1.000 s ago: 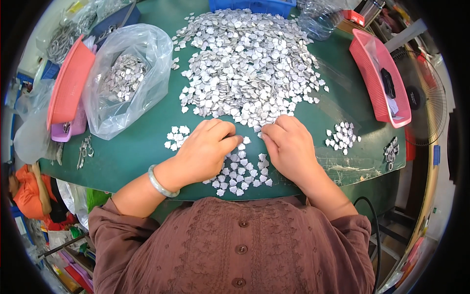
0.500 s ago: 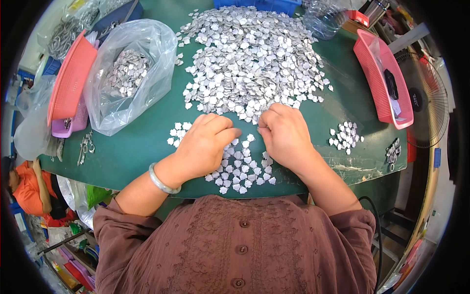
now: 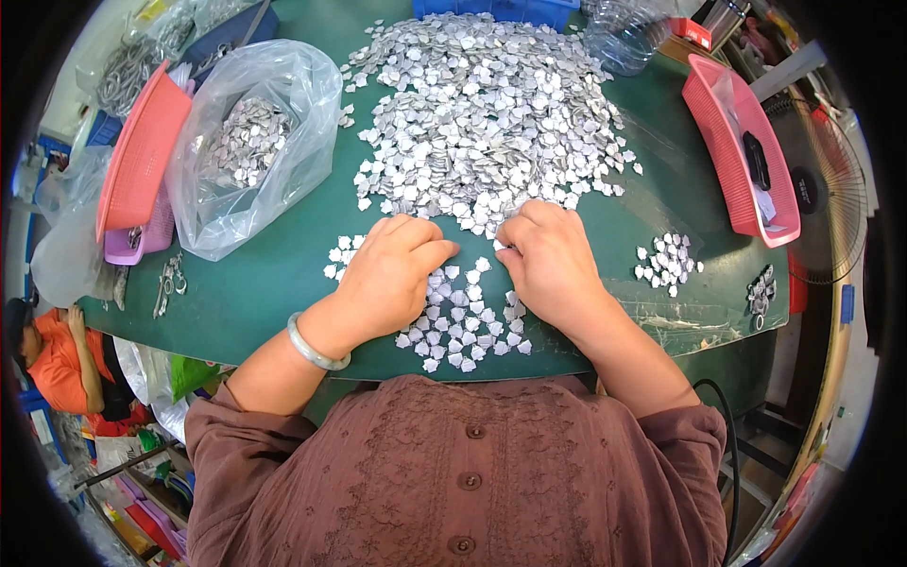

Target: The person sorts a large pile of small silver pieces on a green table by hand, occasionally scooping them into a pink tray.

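A large heap of small flat silvery metal pieces (image 3: 482, 113), jagged like little leaves, covers the far middle of the table. My right hand (image 3: 550, 250) is curled at the heap's near edge, thumb and forefinger pinched, with a small silvery piece showing at the fingertips. Across a narrow gap, my left hand (image 3: 392, 269) is bent with thumb and fingers together; whatever it holds is hidden. Between my wrists lies a loose spread of the same pieces (image 3: 463, 321). A smaller cluster (image 3: 342, 255) sits beside my left hand, partly covered by it.
On the green table (image 3: 652, 203), a clear plastic bag (image 3: 213, 222) of pieces and a tilted pink basket (image 3: 142, 156) stand left. Another small pile (image 3: 669, 263) and a pink basket (image 3: 723, 142) are at right. A fan (image 3: 822, 189) stands beyond; a person in orange (image 3: 61, 359) is far left.
My left hand has drawn back very slightly to the left. The right hand stays nearly in place at the heap's edge, a silvery piece now showing at its fingertips.
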Demonstrator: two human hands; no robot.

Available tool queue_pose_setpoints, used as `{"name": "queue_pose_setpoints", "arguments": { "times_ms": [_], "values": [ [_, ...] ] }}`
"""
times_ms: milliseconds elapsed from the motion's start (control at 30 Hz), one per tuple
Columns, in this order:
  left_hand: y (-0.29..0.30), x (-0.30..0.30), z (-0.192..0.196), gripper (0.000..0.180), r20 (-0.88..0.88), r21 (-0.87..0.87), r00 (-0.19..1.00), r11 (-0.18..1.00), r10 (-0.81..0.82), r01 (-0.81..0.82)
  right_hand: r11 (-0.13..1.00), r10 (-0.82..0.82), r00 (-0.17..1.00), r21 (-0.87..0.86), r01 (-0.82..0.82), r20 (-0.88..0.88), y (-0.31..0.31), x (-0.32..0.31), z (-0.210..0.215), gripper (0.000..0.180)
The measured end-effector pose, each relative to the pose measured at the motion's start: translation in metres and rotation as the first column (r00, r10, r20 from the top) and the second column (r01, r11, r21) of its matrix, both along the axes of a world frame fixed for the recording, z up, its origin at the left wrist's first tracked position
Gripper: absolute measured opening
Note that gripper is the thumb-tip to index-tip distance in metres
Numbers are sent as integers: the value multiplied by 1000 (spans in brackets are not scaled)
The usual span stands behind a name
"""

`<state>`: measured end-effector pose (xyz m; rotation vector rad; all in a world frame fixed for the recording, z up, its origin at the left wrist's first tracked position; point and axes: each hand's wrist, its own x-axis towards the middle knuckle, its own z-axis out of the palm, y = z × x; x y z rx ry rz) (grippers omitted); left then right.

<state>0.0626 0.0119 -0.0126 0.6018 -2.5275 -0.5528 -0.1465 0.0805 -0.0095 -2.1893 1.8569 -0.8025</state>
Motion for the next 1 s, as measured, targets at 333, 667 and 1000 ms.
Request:
{"name": "queue_pose_setpoints", "arguments": {
  "times_ms": [333,667,1000],
  "values": [
    [0,-1,1,35,11,0,1000,1000,-12,12,999,0,1000,54,1,-17,-1,1,3,7],
    [-13,-22,1,16,34,-169,995,982,93,-86,981,-195,965,19,195,177,28,-68,37,9],
    [-17,-25,-10,15,74,-410,997,911,-1,32,774,-591,803,225,592,-77,100,-160,17,8]
  ]
}}
